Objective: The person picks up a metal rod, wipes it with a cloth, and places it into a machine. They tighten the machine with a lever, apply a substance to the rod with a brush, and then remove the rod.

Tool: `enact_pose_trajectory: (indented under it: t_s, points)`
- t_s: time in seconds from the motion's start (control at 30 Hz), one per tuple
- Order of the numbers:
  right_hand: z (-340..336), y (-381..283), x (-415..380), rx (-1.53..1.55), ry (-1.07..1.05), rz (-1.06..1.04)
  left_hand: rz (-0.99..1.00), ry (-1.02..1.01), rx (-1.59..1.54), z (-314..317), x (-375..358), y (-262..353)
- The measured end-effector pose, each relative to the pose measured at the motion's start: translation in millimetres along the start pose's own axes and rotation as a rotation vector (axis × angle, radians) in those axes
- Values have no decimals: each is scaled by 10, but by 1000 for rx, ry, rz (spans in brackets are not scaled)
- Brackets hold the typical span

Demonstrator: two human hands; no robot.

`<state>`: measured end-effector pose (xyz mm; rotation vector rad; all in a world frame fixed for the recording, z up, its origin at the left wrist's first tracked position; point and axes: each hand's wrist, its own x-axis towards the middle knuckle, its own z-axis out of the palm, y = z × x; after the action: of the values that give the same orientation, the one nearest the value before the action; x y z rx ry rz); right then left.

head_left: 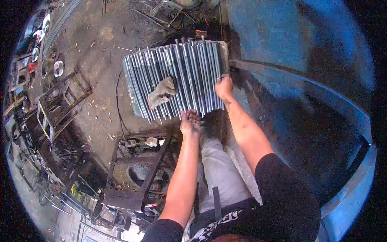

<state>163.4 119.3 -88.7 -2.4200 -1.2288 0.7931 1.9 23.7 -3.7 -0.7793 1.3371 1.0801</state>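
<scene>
Many long grey metal rods (187,68) lie side by side across a shallow grey tray (224,52), their ends uneven. A crumpled, dirty work glove (162,92) rests on top of the rods, left of their middle. My left hand (190,123) is at the near ends of the rods, palm turned up and fingers apart, with nothing visible in it. At the tray's right side, my right hand (224,86) is closed beside the outermost rod. Whatever its curled fingers grip is hidden.
A rusty metal frame (139,161) stands at the near left, and another open frame (66,101) lies farther left. Blue sheet metal (274,36) with a curved edge fills the right side. A thin black cable (119,101) runs along the floor beside the tray.
</scene>
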Motion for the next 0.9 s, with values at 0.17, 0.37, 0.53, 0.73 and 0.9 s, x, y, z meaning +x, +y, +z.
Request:
enact_pose_trajectory:
  t_s: [0.17, 0.37, 0.53, 0.73, 0.9]
  points:
    - [-341, -272, -248, 114, -98, 18, 16, -42, -19, -88, -107, -97]
    - [-1067, -918, -1329, 196, -525, -304, 439, -84, 835, -45, -1135, 654]
    - [-1604, -1938, -2456, 380, -816, -909, 717, -285, 702, -628, -2391, 1520]
    - [-2646, -3266, -3939, 547, -472, -1505, 1053, -46, 277, -1656, -4296, 1993]
    - [-2909, -3157, -5124, 714, -1277, -1128, 1347, 346, -180, -2445, -5901, 1646]
